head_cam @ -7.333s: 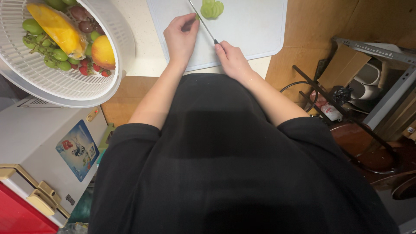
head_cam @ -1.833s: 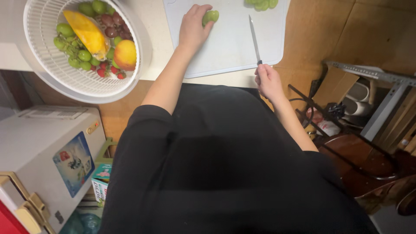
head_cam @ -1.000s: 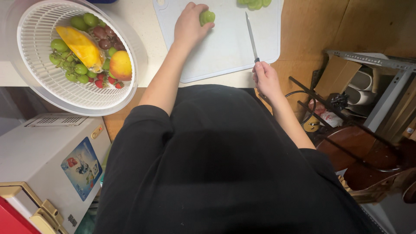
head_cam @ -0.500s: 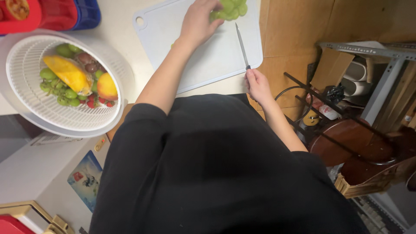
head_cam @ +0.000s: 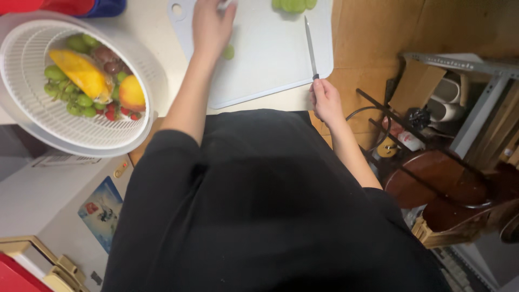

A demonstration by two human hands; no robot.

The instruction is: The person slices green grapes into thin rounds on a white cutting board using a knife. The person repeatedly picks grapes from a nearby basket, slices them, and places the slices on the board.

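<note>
Head camera, looking straight down your black-clad torso to the counter. Your right hand point(head_cam: 326, 100) is clenched around the handle of a slim knife point(head_cam: 310, 46); its blade runs forward from your grip and lies on the pale cutting board point(head_cam: 265, 59), tip toward a small heap of cut green fruit pieces point(head_cam: 294, 5) at the board's far edge. Your left hand point(head_cam: 211, 26) rests on the board across from the knife hand, palm down. I cannot tell whether those fingers pinch anything. One green grape point(head_cam: 229, 52) sits on the board just beside that hand, between it and the blade. Well to the left of both hands, a white colander point(head_cam: 32, 116) holds many whole green grapes point(head_cam: 55, 73), a mango and other fruit. Judging by this, some slicing is done and most of the fruit remains uncut.
</note>
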